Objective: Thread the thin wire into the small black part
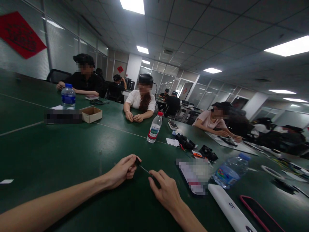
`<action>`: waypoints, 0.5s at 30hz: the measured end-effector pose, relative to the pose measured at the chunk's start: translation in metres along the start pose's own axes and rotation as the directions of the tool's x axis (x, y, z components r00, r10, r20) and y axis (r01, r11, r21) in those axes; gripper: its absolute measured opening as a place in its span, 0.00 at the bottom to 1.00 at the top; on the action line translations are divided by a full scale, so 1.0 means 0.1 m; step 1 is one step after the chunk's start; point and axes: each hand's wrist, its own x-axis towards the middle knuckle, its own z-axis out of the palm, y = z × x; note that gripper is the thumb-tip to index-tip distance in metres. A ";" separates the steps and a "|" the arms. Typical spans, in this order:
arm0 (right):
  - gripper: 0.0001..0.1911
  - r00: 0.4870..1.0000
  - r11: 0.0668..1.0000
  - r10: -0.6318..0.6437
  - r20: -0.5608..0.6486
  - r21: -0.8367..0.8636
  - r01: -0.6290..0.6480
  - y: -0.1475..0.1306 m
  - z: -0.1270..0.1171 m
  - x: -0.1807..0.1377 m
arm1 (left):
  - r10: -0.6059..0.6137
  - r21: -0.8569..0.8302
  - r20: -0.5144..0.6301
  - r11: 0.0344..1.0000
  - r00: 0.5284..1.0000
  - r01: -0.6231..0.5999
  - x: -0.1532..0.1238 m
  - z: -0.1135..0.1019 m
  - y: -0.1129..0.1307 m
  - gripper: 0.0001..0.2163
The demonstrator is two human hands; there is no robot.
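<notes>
My left hand (pixel 125 171) is closed, pinching a small black part (pixel 137 160) between thumb and fingertips above the green table (pixel 96 199). My right hand (pixel 165 190) is wrapped round the dark handle of a screwdriver (pixel 145 169), most of which the fingers cover. Its thin metal shaft points up and left and reaches the black part; whether the tip sits in a screw is too small to tell. Beside my right hand lies a flat pale packet (pixel 190 180), partly blurred.
A red-capped water bottle (pixel 154 130) stands ahead, and a blue-capped bottle (pixel 228 174) stands at right. Near it lie a white power bank-like slab (pixel 227 203) and a red-edged phone (pixel 260 214). Farther off are an open cardboard box (pixel 91 119), black parts (pixel 207 153) and co-workers.
</notes>
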 end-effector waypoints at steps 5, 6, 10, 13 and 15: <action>0.14 1.000 1.000 0.000 -0.003 -0.008 0.000 -0.01 -0.01 -0.01 | -0.003 0.051 0.011 0.999 1.000 0.002 0.00 0.00 0.00 0.18; 0.14 1.000 1.000 0.002 0.000 -0.008 -0.002 -0.01 -0.01 -0.01 | -0.005 0.065 0.020 0.998 1.000 0.004 0.01 -0.01 -0.01 0.18; 0.14 1.000 1.000 0.002 0.010 -0.028 -0.001 0.00 0.00 -0.02 | -0.018 0.113 0.034 0.993 0.999 0.014 0.03 -0.03 -0.04 0.16; 0.14 1.000 0.999 -0.011 0.011 -0.035 0.011 0.00 0.00 -0.02 | -0.035 0.142 0.026 0.989 0.999 0.031 0.04 -0.03 -0.06 0.16; 0.15 0.999 0.999 -0.031 0.013 -0.033 0.031 0.00 0.00 -0.02 | -0.035 0.162 0.018 0.986 0.999 0.032 0.04 -0.03 -0.06 0.16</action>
